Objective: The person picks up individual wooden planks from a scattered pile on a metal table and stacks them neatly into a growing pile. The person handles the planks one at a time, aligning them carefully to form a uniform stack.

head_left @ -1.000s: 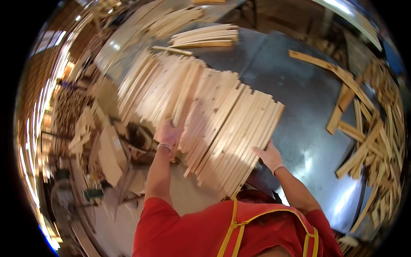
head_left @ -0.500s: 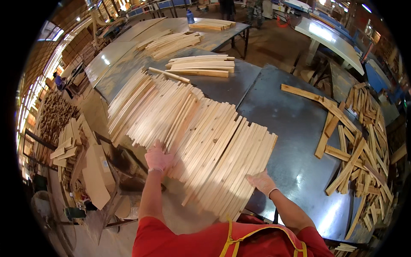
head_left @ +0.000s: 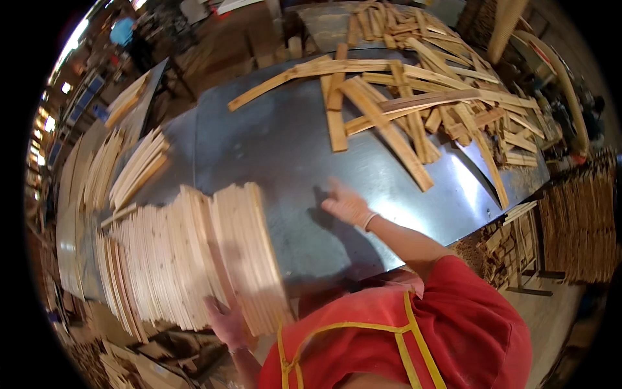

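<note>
Pale wooden strips [head_left: 155,259]: side by side in a broad bank at the near left of the table, ends ragged, a browner strip showing among them. Closest to you, your left hand [head_left: 227,322] is at their near ends, fingers overlapping the wood; cannot tell whether they grip or merely rest. It was at that near edge half a second ago too.

Main change: your right hand [head_left: 348,206]. Half a second back it was at the bank's right side; now it is off the wood, fingers released and loosely spread, nothing in them, its shadow on the dark table [head_left: 259,152]. Your view has swung rightward as well. Reading: the bank no longer has a hand on its right flank, so any steadying there comes from the left alone; the right is free. The outermost strips look upright in line, none visibly slipping.

Further out, beyond your right hand, a tangle of yellower battens [head_left: 387,135] lies crossed at all angles, well apart from the bank. Past the bank, a small bundle [head_left: 139,170] on the same surface. Farthest, upper left, a person in a blue top [head_left: 122,31], blurred; activity unclear.
</note>
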Action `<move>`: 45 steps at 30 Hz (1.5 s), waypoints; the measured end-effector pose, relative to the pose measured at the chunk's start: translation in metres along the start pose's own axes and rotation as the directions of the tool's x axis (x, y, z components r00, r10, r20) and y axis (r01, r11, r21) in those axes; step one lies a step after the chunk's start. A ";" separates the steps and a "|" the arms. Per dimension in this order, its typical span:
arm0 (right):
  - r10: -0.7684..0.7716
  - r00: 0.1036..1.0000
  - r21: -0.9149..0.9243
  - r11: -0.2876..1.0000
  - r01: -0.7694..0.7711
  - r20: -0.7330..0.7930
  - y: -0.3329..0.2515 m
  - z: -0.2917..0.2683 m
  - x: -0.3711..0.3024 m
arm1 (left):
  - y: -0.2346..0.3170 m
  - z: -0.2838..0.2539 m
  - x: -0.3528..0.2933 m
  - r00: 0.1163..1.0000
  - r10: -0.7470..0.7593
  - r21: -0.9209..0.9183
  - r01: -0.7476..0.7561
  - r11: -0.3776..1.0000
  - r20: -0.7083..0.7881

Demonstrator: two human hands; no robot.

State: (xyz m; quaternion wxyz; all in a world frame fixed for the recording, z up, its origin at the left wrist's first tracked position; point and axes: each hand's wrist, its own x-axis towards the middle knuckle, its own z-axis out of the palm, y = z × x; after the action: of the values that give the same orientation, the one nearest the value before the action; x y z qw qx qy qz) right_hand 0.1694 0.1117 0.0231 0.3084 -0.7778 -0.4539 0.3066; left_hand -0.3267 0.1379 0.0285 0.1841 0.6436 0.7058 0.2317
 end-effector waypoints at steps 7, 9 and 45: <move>-0.156 0.907 -0.603 0.788 -0.124 -0.390 0.158 -0.176 0.044 | 0.095 0.045 -0.044 0.992 0.074 0.649 -0.120 0.752 0.098; -0.164 0.963 -0.569 0.822 0.014 -0.214 0.164 -0.158 0.034 | 0.122 0.063 -0.046 0.931 0.350 0.654 -0.331 0.680 0.107; -0.834 0.431 -0.318 0.328 0.890 0.346 0.006 -0.035 -0.075 | 0.227 0.128 -0.084 0.378 0.390 -0.540 0.516 0.665 0.840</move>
State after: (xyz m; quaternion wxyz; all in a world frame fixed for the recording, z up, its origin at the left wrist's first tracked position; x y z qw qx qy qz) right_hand 0.1687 0.0349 0.0549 0.2035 -0.4453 -0.8716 0.0256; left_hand -0.0601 0.0806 0.0477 0.7977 0.4888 0.3419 0.0888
